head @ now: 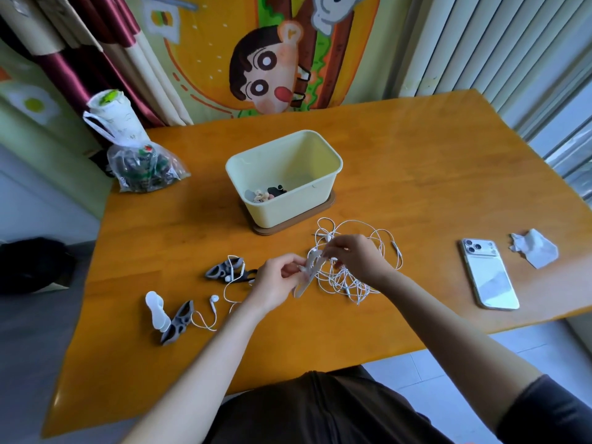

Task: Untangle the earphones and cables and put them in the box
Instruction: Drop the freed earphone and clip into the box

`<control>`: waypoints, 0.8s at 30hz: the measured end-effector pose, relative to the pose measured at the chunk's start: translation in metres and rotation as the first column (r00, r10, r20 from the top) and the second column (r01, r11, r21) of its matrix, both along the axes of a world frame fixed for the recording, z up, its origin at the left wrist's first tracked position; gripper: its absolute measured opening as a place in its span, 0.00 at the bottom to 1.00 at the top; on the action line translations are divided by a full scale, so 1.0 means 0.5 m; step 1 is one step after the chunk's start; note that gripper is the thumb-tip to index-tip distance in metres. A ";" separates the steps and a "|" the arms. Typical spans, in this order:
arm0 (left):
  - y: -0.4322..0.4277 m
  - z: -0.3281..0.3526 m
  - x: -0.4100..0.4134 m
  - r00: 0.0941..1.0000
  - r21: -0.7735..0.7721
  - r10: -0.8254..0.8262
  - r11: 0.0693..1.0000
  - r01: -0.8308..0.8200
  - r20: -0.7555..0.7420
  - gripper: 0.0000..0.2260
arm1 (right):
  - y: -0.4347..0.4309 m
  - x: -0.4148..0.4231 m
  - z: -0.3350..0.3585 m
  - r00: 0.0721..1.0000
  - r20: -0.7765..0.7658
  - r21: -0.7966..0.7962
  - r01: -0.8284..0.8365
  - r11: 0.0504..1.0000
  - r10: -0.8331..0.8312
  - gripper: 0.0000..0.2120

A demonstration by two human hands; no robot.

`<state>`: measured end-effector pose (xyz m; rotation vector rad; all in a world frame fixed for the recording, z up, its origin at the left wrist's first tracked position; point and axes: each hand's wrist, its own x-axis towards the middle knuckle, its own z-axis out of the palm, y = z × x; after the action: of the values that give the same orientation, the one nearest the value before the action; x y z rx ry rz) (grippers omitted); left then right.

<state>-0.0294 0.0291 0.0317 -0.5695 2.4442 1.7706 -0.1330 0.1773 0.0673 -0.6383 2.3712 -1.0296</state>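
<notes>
The task looks barely begun: the cream plastic box (282, 209), smooth-walled with rounded corners, sits at centre frame on a brown base and holds only a few small dark and pale bits, too small to identify. The tangle of thin white earphone cables (344, 280) lies in loose, springy loops on the glossy orange wooden counter (416, 174), just below and right of the box. The left hand (278, 283) grips a flat pale winder (309, 272); the right hand (355, 256) pinches a strand above the knot. At lower left lie a freed earbud (214, 299) and grey perforated winders (181, 320), none boxed yet.
</notes>
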 end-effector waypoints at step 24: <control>0.088 0.047 -0.075 0.878 0.796 0.456 0.474 -0.375 0.142 0.07 | 0.041 0.030 -0.026 0.899 0.434 -0.255 0.194 0.947 -0.067 0.15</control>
<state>-0.0669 0.0730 0.0552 -1.0144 1.2373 2.8459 -0.1180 0.1978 0.0544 -0.3105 1.9193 -1.4357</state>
